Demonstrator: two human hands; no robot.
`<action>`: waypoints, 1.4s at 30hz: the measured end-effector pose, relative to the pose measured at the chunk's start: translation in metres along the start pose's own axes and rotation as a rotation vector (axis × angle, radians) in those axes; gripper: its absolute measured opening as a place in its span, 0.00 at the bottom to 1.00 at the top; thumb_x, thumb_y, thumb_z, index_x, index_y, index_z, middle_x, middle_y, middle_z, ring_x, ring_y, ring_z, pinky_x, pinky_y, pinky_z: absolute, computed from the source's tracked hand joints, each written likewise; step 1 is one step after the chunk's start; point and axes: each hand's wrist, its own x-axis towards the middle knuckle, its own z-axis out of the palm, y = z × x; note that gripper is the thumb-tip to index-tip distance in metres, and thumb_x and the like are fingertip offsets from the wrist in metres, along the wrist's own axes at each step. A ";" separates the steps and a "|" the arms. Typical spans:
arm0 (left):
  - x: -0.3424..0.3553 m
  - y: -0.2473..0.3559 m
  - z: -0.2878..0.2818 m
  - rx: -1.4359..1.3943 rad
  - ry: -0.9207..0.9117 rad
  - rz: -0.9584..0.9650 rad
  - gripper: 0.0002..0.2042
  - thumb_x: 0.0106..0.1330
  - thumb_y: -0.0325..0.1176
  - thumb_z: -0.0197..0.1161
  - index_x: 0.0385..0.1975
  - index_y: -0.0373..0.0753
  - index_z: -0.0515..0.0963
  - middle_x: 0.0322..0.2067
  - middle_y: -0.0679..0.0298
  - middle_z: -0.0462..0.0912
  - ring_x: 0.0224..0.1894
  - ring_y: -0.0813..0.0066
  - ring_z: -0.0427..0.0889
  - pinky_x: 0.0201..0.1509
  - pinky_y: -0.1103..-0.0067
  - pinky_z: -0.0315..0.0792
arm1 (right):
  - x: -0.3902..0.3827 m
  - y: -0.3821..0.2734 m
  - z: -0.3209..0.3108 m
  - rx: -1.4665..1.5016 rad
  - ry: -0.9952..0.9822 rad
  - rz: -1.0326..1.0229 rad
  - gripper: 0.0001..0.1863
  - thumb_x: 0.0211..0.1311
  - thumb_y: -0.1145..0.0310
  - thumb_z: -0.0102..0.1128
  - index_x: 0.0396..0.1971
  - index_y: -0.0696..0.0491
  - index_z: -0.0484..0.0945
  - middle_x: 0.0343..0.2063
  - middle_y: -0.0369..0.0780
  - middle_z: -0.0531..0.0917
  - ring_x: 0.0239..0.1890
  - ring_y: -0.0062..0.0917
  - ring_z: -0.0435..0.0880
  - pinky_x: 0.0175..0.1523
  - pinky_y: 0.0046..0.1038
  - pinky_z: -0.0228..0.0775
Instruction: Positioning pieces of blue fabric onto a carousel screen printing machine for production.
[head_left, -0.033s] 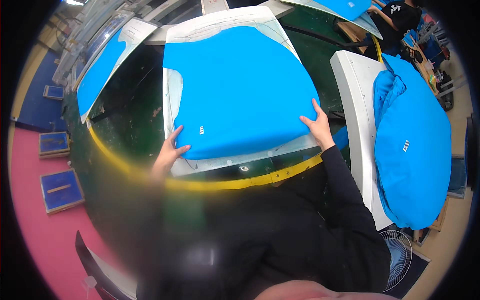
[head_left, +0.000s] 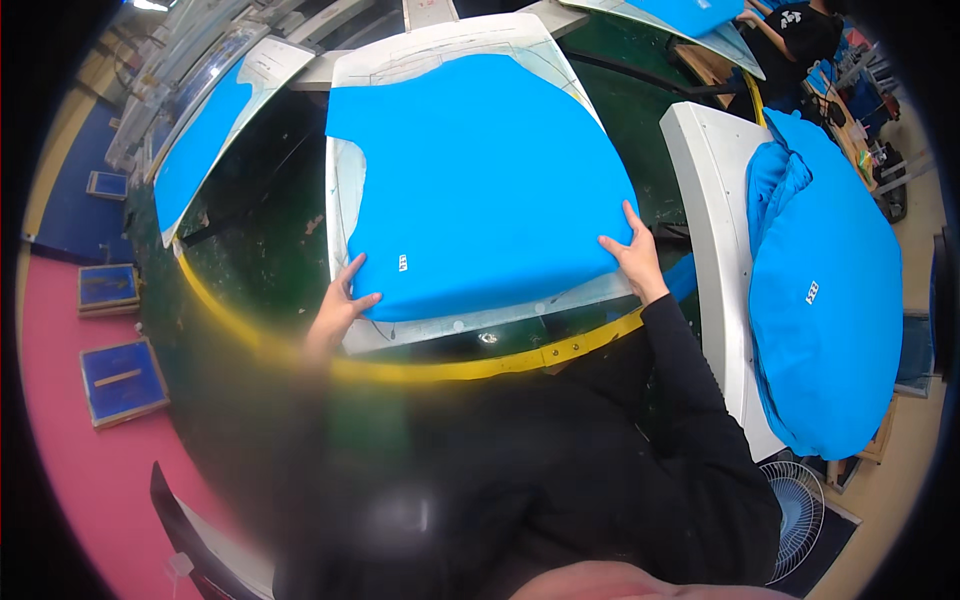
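A bright blue fabric panel (head_left: 480, 180) lies spread over a white board (head_left: 440, 42), its near edge hanging slightly over the front. A small white label (head_left: 403, 263) sits on its lower left part. My left hand (head_left: 338, 306) is at the panel's near left corner, thumb and forefinger spread apart along the edge. On the opposite side, my right hand (head_left: 638, 258) rests at the near right corner with forefinger stretched up the side and thumb on the cloth. The other fingers of both hands are mostly hidden.
At right, a heap of blue fabric pieces (head_left: 825, 290) rests beside a white board (head_left: 710, 230). Another blue-covered board (head_left: 205, 140) stands at left. A yellow curved rail (head_left: 460, 370) runs before me. A fan (head_left: 797, 515) is low right; a co-worker (head_left: 800, 35) is far right.
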 end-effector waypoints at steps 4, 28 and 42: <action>-0.010 -0.007 0.002 0.012 0.031 0.013 0.39 0.55 0.19 0.65 0.67 0.35 0.52 0.62 0.47 0.61 0.52 0.64 0.75 0.38 0.80 0.78 | -0.012 0.005 0.006 -0.040 -0.021 0.012 0.43 0.51 0.84 0.62 0.67 0.60 0.51 0.64 0.49 0.60 0.62 0.31 0.65 0.62 0.27 0.62; -0.008 -0.040 0.014 0.571 0.313 0.176 0.40 0.50 0.23 0.69 0.65 0.34 0.57 0.60 0.48 0.64 0.58 0.58 0.70 0.58 0.72 0.69 | -0.015 0.045 0.002 -0.095 -0.028 -0.074 0.44 0.49 0.84 0.61 0.67 0.56 0.52 0.59 0.48 0.67 0.50 0.26 0.76 0.50 0.22 0.70; -0.031 -0.062 0.069 -0.038 0.379 0.181 0.32 0.52 0.21 0.70 0.59 0.31 0.64 0.41 0.53 0.77 0.33 0.74 0.80 0.29 0.83 0.77 | -0.081 0.007 0.048 -0.115 -0.004 0.015 0.18 0.53 0.69 0.68 0.46 0.53 0.79 0.15 0.30 0.73 0.17 0.12 0.69 0.22 0.16 0.60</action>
